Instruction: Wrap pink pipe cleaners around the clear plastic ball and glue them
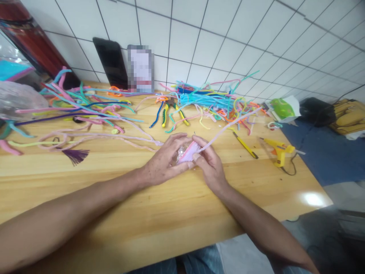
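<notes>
Near the middle of the table, both hands meet around a small rounded piece with clear, glittery parts and a lilac fuzzy band edged in pink (189, 153). My left hand (167, 158) wraps its left side, fingers curled over the top and thumb below. On the other side my right hand (211, 163) pinches the lilac band between thumb and fingers. From that grip a long lilac pipe cleaner (225, 130) sticks out to the upper right. The fingers cover much of the piece, so its full shape is hidden.
Loose colored pipe cleaners (85, 102) spread over the back left, near a purple tassel (75, 155). A blue bundle of pipe cleaners (205, 99) lies behind pliers (176, 112). To the right are a yellow cutter (245, 145) and a glue gun (279, 150). A phone (111, 62) leans against the tiles.
</notes>
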The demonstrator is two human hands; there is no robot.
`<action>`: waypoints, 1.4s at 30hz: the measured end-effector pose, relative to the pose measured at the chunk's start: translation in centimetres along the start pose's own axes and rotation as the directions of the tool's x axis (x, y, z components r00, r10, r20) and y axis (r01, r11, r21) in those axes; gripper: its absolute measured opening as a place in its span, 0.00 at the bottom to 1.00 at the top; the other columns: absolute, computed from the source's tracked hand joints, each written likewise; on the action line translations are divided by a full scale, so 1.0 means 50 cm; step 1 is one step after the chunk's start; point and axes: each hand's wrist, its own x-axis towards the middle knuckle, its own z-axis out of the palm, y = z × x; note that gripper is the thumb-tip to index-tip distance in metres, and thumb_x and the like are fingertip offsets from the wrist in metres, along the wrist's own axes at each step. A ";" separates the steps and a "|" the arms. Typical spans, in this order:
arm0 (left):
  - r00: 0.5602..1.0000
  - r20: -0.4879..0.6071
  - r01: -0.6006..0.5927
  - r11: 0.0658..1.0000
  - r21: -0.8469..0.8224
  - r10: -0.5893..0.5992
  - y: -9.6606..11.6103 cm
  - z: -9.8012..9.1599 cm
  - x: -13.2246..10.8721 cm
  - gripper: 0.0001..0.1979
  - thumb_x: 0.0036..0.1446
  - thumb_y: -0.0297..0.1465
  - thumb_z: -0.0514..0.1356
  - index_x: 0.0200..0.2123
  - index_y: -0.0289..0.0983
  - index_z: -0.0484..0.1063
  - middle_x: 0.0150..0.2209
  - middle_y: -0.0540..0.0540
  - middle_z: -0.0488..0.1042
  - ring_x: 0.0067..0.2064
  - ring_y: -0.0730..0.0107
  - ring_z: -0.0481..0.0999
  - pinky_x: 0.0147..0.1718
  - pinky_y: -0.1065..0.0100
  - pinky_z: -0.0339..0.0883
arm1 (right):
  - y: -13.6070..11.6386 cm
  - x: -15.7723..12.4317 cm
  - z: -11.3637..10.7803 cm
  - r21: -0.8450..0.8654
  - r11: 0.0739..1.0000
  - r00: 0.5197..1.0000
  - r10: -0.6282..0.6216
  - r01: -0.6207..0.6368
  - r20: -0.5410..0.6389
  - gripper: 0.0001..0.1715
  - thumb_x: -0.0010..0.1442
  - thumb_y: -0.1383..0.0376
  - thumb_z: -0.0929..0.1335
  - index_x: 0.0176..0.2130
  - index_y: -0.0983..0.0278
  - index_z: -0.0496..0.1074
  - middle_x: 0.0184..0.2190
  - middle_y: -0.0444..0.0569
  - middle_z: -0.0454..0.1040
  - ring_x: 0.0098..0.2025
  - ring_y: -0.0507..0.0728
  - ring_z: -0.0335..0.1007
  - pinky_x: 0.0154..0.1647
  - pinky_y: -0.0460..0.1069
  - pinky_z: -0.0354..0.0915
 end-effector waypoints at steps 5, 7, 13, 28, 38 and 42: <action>1.000 -0.019 0.002 1.000 0.020 -0.002 0.005 0.005 -0.001 0.32 0.72 0.35 0.65 0.73 0.44 0.59 0.69 0.35 0.68 0.75 0.46 0.64 0.71 0.40 0.66 | -0.005 0.001 -0.001 0.034 0.999 1.000 0.026 -0.025 -0.012 0.25 0.68 0.57 0.72 0.63 0.51 0.78 0.67 0.47 0.77 0.70 0.65 0.71 0.74 0.62 0.64; 1.000 -0.019 -0.001 1.000 0.027 0.002 0.004 0.007 -0.001 0.31 0.71 0.35 0.65 0.73 0.44 0.59 0.69 0.35 0.68 0.75 0.46 0.64 0.71 0.40 0.66 | -0.006 0.002 -0.001 0.028 0.999 0.999 0.033 -0.032 -0.023 0.25 0.68 0.58 0.72 0.62 0.51 0.79 0.66 0.47 0.78 0.69 0.64 0.72 0.72 0.62 0.67; 1.000 -0.020 0.010 1.000 0.028 -0.009 0.006 0.006 -0.001 0.31 0.71 0.37 0.66 0.72 0.43 0.60 0.69 0.34 0.68 0.74 0.46 0.64 0.71 0.40 0.66 | -0.009 0.003 0.002 0.016 0.999 0.997 0.042 -0.041 -0.057 0.25 0.66 0.62 0.71 0.61 0.52 0.80 0.65 0.47 0.79 0.68 0.64 0.73 0.71 0.61 0.66; 1.000 -0.026 0.012 1.000 0.029 -0.011 0.011 0.000 -0.001 0.29 0.71 0.33 0.64 0.70 0.43 0.61 0.66 0.36 0.68 0.72 0.49 0.67 0.70 0.44 0.68 | -0.008 0.014 0.007 0.327 0.932 0.981 0.183 -0.154 -0.062 0.18 0.60 0.59 0.76 0.51 0.51 0.86 0.59 0.45 0.84 0.64 0.64 0.76 0.67 0.59 0.68; 0.998 -0.068 0.014 0.999 0.039 -0.011 0.018 0.008 -0.004 0.29 0.70 0.34 0.65 0.69 0.44 0.61 0.66 0.35 0.66 0.72 0.47 0.66 0.70 0.41 0.66 | -0.012 0.012 0.008 0.290 0.950 0.984 0.151 -0.119 -0.090 0.17 0.59 0.61 0.75 0.49 0.50 0.87 0.61 0.44 0.83 0.69 0.64 0.72 0.72 0.61 0.64; 0.997 -0.079 0.028 0.999 0.047 -0.025 0.018 0.010 -0.005 0.29 0.69 0.35 0.66 0.69 0.45 0.61 0.66 0.35 0.66 0.72 0.47 0.65 0.69 0.40 0.67 | -0.005 0.013 0.005 0.270 0.958 0.988 0.127 -0.099 -0.087 0.18 0.61 0.61 0.74 0.50 0.49 0.86 0.62 0.43 0.82 0.69 0.63 0.72 0.73 0.61 0.64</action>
